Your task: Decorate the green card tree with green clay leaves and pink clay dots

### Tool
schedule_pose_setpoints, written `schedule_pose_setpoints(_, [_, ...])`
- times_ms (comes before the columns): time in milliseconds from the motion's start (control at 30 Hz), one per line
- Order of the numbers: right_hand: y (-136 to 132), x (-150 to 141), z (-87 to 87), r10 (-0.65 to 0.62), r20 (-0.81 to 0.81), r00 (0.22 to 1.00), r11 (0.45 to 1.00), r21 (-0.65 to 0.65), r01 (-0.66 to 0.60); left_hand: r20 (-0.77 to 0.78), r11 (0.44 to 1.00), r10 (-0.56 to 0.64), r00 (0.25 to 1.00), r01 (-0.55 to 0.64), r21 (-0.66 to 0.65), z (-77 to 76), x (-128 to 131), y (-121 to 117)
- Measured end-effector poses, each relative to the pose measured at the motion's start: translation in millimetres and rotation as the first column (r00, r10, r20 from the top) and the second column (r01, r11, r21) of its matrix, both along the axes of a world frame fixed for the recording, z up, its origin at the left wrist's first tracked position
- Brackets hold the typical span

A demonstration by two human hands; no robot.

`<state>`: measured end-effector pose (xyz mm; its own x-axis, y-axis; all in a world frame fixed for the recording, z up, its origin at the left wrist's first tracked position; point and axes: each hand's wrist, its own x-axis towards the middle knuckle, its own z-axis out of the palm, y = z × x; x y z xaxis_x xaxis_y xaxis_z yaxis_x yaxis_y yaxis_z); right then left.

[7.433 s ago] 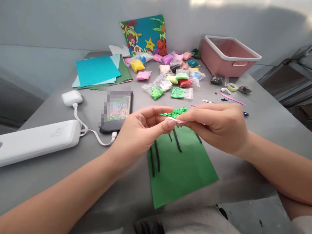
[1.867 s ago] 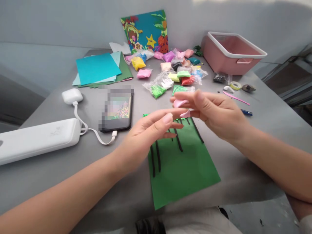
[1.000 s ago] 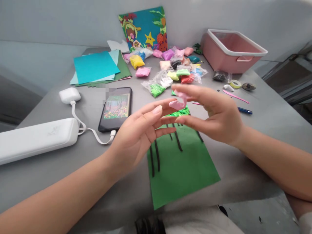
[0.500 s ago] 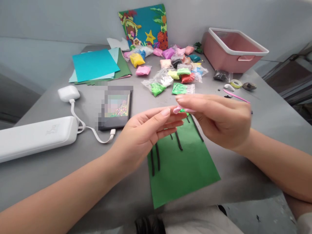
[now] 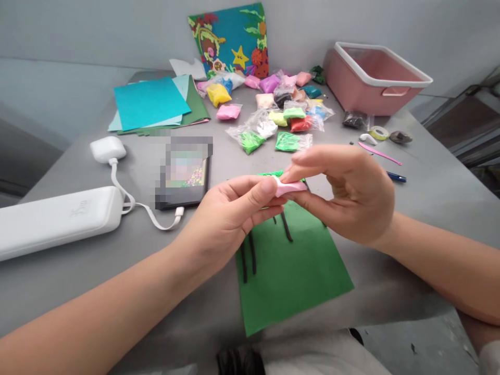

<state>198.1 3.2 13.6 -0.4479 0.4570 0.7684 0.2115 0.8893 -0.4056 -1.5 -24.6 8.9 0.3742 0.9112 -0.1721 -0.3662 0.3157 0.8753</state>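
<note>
A small lump of pale pink modelling clay [image 5: 291,188] is held between both hands above the table. My left hand [image 5: 238,211] pinches its left end between thumb and fingers. The thumb and fingertips of my right hand [image 5: 347,192] close on its right side. Below them lies a green sheet [image 5: 295,281] with several thin black clay strips [image 5: 253,252] on it. A bit of bright green [image 5: 271,173] shows just behind the fingers; the sheet's far part is hidden by my hands.
Several bags of coloured clay [image 5: 269,85] lie at the back, before a clay picture [image 5: 228,39]. A pink bin [image 5: 359,88] stands back right, near a pink tool [image 5: 378,153]. Left are coloured sheets [image 5: 150,104], a partly blurred tablet [image 5: 187,172] and a white power bank [image 5: 62,219].
My right hand has turned and its fingers have curled onto the pink clay. My left thumb and fingers have come together on it. A dark blue pen now shows beside my right hand.
</note>
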Motion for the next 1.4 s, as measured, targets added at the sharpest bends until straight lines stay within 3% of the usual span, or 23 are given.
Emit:
schedule_pose_setpoints(133, [-1, 2, 2.9, -0.121, 0.116, 0.986, 0.979, 0.180, 0.099, -0.027, 0.997, 0.064, 0.998, -0.065, -0.033, 1.5, 1, 0])
schedule_pose_setpoints(300, [-5, 4, 11.6, -0.089, 0.128, 0.988, 0.993, 0.088, 0.078, -0.064, 0.995, 0.097, 0.993, -0.096, 0.008, 4.1, 0, -1])
schedule_pose_setpoints(400, [-3, 6, 15.7, -0.257, 0.023, 0.966, 0.966, 0.045, 0.255, -0.081, 0.990, 0.144, 0.986, -0.144, 0.010, 5.6, 0, -3])
schedule_pose_setpoints(467, [2, 8, 16.0, -0.344, -0.039, 0.938, 0.938, -0.056, 0.342, -0.080, 0.993, 0.120, 0.990, -0.119, 0.014, 5.8, 1, -4])
schedule_pose_setpoints(567, [6, 11, 14.0, -0.217, -0.069, 0.974, 0.956, -0.219, 0.197, -0.032, 1.000, 0.028, 0.999, -0.027, 0.007, 5.8, 2, -5])
schedule_pose_setpoints(633, [7, 11, 12.3, -0.050, -0.014, 0.999, 0.967, -0.250, 0.045, 0.005, 1.000, -0.021, 1.000, 0.021, 0.007, 6.0, 2, -4])
schedule_pose_setpoints(700, [6, 10, 11.2, 0.034, 0.054, 0.998, 0.972, -0.233, -0.020, 0.014, 0.999, -0.037, 0.999, 0.036, 0.028, 6.1, 2, -3])
schedule_pose_setpoints(900, [3, 5, 9.9, -0.024, 0.072, 0.997, 0.966, -0.254, 0.042, -0.103, 0.997, -0.012, 0.995, 0.019, 0.074, 2.2, -1, -1])
schedule_pose_setpoints(967, [3, 7, 8.1, -0.038, 0.161, 0.986, 0.989, -0.134, 0.061, -0.128, 0.996, 0.008, 0.992, 0.002, 0.084, 1.1, -1, -1])
schedule_pose_setpoints(1067, [3, 10, 4.5, -0.141, 0.275, 0.951, 0.967, 0.243, 0.073, -0.145, 0.996, 0.009, 0.989, 0.004, 0.085, 1.3, -2, -1])
schedule_pose_setpoints(1100, [3, 11, 3.9, -0.164, 0.284, 0.945, 0.946, 0.316, 0.069, -0.150, 0.997, 0.012, 0.989, 0.001, 0.084, 2.0, -2, -1])
schedule_pose_setpoints(1167, [2, 11, 4.7, -0.178, 0.275, 0.945, 0.936, 0.344, 0.077, -0.165, 0.997, 0.036, 0.986, -0.023, 0.076, 3.7, -2, -2])
schedule_pose_setpoints(1233, [0, 11, 8.2, -0.202, 0.212, 0.956, 0.951, 0.277, 0.140, -0.187, 0.996, 0.070, 0.980, -0.058, 0.070, 5.8, -2, -3])
schedule_pose_setpoints(1300, [0, 11, 12.9, -0.222, 0.121, 0.968, 0.970, 0.129, 0.206, -0.181, 0.991, 0.123, 0.976, -0.110, 0.081, 8.1, -2, -3])
schedule_pose_setpoints(1400, [1, 14, 18.9, -0.087, 0.034, 0.996, 0.979, -0.183, 0.091, -0.067, 0.981, 0.190, 0.980, -0.187, 0.046, 12.2, -1, -3])
